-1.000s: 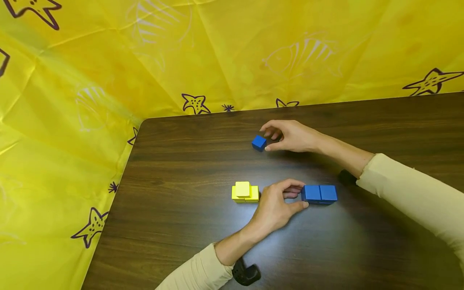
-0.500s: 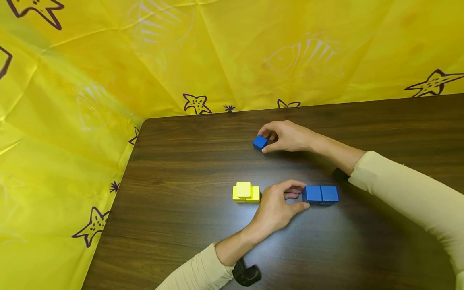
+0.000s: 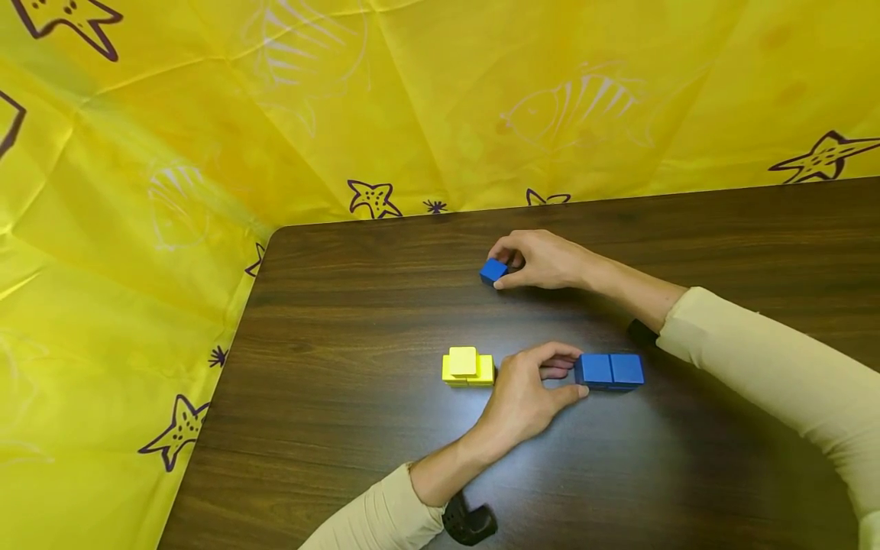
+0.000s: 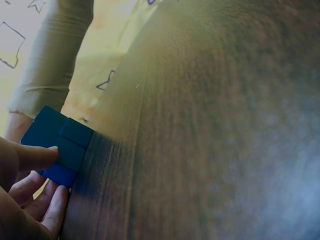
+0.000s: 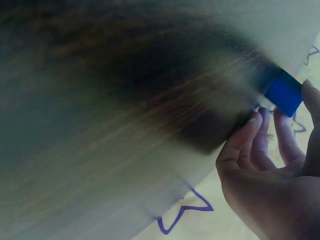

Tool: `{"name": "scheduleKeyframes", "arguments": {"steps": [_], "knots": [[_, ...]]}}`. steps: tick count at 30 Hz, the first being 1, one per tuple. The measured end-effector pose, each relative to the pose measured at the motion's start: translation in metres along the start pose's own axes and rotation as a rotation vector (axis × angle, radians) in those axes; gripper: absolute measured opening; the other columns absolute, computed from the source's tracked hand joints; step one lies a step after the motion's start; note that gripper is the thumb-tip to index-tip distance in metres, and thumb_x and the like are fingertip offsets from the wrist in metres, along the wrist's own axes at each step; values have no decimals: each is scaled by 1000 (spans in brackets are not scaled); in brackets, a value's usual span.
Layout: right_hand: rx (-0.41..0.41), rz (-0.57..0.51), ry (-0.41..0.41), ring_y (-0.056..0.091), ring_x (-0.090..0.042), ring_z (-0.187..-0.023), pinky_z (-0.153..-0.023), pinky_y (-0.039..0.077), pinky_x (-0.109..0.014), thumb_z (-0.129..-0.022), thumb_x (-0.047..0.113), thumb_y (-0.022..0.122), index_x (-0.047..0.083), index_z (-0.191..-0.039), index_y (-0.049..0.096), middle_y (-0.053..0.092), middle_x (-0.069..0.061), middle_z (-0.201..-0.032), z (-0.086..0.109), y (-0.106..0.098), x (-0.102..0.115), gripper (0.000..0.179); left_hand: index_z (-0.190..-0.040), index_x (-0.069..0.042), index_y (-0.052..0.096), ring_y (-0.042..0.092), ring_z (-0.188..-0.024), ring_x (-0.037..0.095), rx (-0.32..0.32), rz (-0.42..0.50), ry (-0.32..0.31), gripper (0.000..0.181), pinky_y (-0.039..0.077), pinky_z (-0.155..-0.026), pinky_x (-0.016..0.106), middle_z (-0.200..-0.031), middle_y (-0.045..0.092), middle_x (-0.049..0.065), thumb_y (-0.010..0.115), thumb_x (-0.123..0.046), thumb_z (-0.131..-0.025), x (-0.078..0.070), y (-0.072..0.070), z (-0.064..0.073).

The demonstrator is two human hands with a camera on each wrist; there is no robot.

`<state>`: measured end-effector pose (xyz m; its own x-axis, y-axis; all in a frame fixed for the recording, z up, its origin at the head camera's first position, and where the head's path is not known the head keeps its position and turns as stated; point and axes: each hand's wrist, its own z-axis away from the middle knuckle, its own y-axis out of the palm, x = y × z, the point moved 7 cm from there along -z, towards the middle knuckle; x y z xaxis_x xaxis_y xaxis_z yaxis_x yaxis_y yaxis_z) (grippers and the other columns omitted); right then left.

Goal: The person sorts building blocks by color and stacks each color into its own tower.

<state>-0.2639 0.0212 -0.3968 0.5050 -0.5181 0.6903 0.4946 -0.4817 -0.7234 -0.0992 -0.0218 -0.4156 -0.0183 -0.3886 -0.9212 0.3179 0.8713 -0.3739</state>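
Toward the back of the table, my right hand pinches a small blue cube between thumb and fingers. The right wrist view shows the thumb against one face of this cube. Nearer the front, my left hand grips the left end of a stack of blue blocks, thumb on the front side and fingers behind. Two blocks form its top layer, with more beneath. In the left wrist view the seams of the blue stack show, and the thumb presses on it. Part of the lower layer is hidden.
Left of my left hand stands a small pile of yellow blocks, one block on top of others. The dark wooden table ends at a yellow patterned cloth behind and to the left.
My right hand's fingers have come in around the small blue cube, which they stood partly apart from a second ago. The cube has barely shifted. My left hand keeps its hold.
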Motion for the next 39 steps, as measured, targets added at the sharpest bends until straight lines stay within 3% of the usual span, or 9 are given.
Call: {"name": "scheduleKeyframes", "arguments": {"steps": [12,22,32,39], "knots": [[-3,-87,33,70,-16,-94,-81,58,-35,-86,26,80,13,-123,65,70,-4,-114,13,-12,2,42,-113,-11,71,66,-91,0,-8,0,2,35,52,-83,12,-105,72,0,83,-8,-80,0,0,0],[18,-112,24,70,-11,-83,-75,58,-33,-86,21,79,13,-123,64,73,-1,-98,21,-7,-2,41,-114,-10,70,66,-93,1,-1,9,8,35,52,-84,12,-106,72,0,82,-7,-81,0,0,0],[5,-198,28,71,-17,-93,-77,59,-33,-85,19,80,13,-122,64,67,-8,-119,29,-12,-2,41,-115,-11,70,67,-93,2,-2,-5,10,35,52,-85,13,-106,72,2,82,-9,-82,1,0,0],[-35,-183,6,70,-16,-86,-74,58,-31,-84,21,81,12,-121,64,70,-5,-105,40,-20,2,42,-115,-11,70,67,-94,2,1,-1,19,35,52,-85,13,-107,72,2,81,-8,-82,1,0,0]]}}
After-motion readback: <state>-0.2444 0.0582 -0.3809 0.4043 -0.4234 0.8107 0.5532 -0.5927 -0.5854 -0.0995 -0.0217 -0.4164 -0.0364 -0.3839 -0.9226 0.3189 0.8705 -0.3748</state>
